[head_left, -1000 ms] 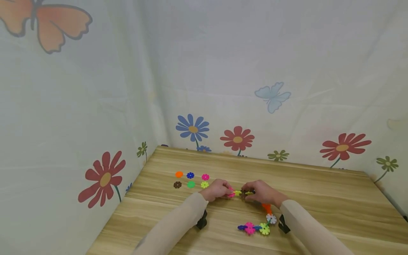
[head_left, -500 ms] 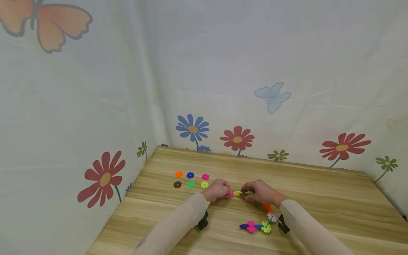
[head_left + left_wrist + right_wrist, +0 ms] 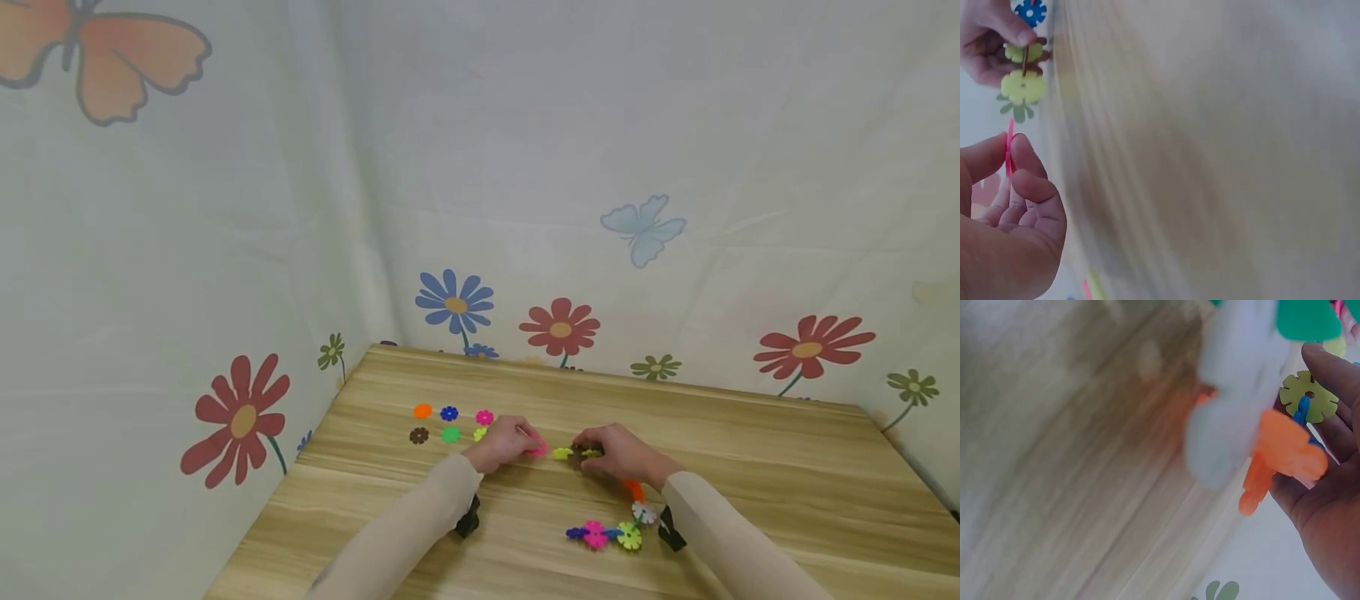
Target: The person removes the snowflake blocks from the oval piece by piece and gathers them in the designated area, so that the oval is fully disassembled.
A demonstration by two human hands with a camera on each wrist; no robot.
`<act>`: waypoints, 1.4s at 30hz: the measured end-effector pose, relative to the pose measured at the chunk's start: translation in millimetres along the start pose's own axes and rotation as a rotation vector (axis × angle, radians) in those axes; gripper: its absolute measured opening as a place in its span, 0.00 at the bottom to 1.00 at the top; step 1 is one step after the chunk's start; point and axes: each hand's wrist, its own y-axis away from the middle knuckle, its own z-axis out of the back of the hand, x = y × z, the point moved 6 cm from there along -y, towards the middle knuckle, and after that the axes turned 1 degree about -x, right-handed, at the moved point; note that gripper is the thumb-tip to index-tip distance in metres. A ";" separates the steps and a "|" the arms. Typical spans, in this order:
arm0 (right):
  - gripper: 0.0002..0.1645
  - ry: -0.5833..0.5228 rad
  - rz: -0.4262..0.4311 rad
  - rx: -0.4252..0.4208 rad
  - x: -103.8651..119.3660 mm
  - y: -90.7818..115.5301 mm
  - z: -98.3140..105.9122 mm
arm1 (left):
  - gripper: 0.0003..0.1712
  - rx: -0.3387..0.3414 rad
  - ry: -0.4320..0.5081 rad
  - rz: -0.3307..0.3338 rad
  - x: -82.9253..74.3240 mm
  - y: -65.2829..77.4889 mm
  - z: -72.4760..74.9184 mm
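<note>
My left hand (image 3: pixel 504 442) pinches a pink notched plastic disc (image 3: pixel 1009 147) edge-on between thumb and forefinger. A narrow gap parts this disc from the yellow disc (image 3: pixel 1024 87) at the end of a chain of interlocking discs. That chain is in my right hand (image 3: pixel 621 454), whose fingers grip it around a brown disc (image 3: pixel 576 457). From there it bends toward me through orange discs (image 3: pixel 1288 447), a white disc (image 3: pixel 642 512) and a yellow-green disc (image 3: pixel 629 536). It ends with a pink disc (image 3: pixel 595 535) and a dark blue disc (image 3: pixel 575 533).
Left of my hands, loose discs lie in two rows on the wooden table (image 3: pixel 352 500): orange (image 3: pixel 423 411), blue (image 3: pixel 449 413) and pink (image 3: pixel 484 417) behind, others in front. My left hand partly covers the yellow one. A printed cloth (image 3: pixel 510 167) hangs behind.
My left hand has drawn slightly left with the pink disc, which now stands apart from the yellow chain end it met before. The chain's near part has shifted a little right.
</note>
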 end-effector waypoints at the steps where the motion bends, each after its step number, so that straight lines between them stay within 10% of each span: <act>1: 0.17 -0.001 -0.002 0.000 -0.2 -0.1 -0.1 | 0.05 -0.002 -0.015 -0.010 -0.6 -0.5 3.3; 16: 0.16 0.008 -0.004 -0.005 0.5 0.2 0.9 | 0.16 -0.034 -0.090 0.004 -4.9 -8.3 29.8; 42: 0.16 0.022 -0.006 -0.010 0.4 -2.8 -0.8 | 0.13 -0.069 -0.690 -0.255 -3.6 -38.7 27.9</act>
